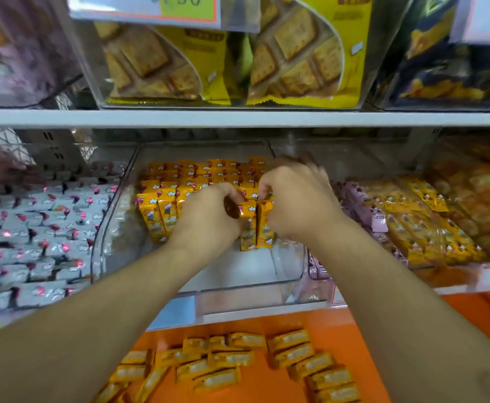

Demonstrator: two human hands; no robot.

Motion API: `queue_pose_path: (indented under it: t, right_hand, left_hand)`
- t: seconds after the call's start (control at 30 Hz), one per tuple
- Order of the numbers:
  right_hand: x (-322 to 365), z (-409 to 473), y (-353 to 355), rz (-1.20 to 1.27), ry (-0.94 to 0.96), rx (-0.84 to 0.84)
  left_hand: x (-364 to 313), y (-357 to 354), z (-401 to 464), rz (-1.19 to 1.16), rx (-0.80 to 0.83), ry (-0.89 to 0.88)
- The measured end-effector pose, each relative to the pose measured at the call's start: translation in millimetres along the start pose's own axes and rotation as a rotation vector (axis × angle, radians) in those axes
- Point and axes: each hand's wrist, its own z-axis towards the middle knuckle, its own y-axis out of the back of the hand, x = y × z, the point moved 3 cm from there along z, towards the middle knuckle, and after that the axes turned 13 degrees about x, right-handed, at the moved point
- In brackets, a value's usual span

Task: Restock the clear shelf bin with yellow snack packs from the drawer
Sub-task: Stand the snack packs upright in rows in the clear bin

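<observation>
A clear shelf bin sits on the middle shelf, its back and left filled with upright yellow snack packs. The front of its floor is bare. Both my hands are inside it. My left hand and my right hand press from either side on two upright yellow packs at the front of the rows, fingers curled on their tops. Below, the orange drawer holds several loose yellow packs lying flat.
Left of the bin lie grey and pink packs; to its right are pink packs and other yellow packs. The shelf above carries clear bins of cracker bags, close over my hands.
</observation>
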Motion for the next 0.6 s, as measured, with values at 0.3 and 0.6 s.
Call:
queue_pose_path:
  t: [0.3, 0.6]
  right_hand:
    - [-8.5, 3.2, -7.4, 0.203, 0.028, 0.01]
    - [-35.1, -11.8, -3.4, 0.358, 0.149, 0.056]
  left_hand:
    - [-14.5, 3.9, -2.0, 0.124, 0.021, -0.075]
    - [-19.9, 3.9, -5.2, 0.217, 0.024, -0.126]
